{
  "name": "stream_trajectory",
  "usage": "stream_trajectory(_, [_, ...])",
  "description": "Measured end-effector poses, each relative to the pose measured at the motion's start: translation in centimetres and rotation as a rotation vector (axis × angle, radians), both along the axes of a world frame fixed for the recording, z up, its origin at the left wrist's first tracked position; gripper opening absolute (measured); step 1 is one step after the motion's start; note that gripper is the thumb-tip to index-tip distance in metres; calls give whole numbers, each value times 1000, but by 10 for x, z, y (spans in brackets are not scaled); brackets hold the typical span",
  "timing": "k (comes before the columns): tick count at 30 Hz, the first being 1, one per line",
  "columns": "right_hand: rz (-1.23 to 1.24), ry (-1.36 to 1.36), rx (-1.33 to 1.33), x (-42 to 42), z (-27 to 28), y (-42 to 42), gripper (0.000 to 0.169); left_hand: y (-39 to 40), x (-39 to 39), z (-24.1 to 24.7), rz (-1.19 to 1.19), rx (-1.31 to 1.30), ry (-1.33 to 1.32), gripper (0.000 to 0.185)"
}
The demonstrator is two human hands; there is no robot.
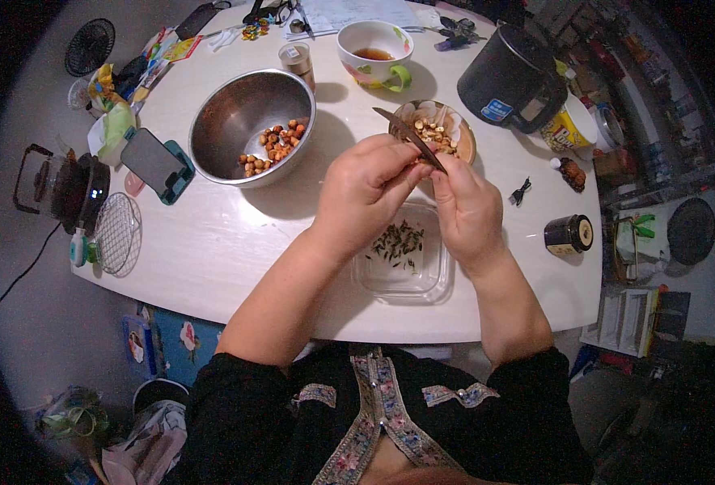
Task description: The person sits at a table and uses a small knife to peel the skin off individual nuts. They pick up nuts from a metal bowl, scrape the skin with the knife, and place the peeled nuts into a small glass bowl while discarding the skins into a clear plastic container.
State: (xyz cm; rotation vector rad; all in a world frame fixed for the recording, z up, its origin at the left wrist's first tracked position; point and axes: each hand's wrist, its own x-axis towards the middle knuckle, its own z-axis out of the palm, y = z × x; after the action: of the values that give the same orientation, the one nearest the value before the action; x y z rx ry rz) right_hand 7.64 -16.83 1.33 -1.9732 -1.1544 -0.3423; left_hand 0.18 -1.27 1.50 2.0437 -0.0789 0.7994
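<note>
Both hands meet over the near edge of a patterned bowl with pale split seeds in it. A dark, narrow, pointed blade slants between the fingers; my right hand pinches its lower end. My left hand has its fingertips pinched together beside it; whether a small piece is between them cannot be told. Below the hands, a clear square container holds small green slivers. To the left stands a steel mixing bowl with brown round seeds inside.
Beyond the hands are a floral cup of brown liquid and a lidded small container. A large black pitcher, a popcorn tub, a cable and a dark jar stand or lie right. A phone and wire rack are left.
</note>
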Motion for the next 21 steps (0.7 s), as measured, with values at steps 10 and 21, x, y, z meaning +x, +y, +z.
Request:
stream_trajectory(10, [91,390,168,-4,-12,-11,19,-6,-3,-5,-406,-1006,322,24])
stream_trajectory(21, [255,316,11,-3,7,-12,19,24,-17,20,-228,-10,42,15])
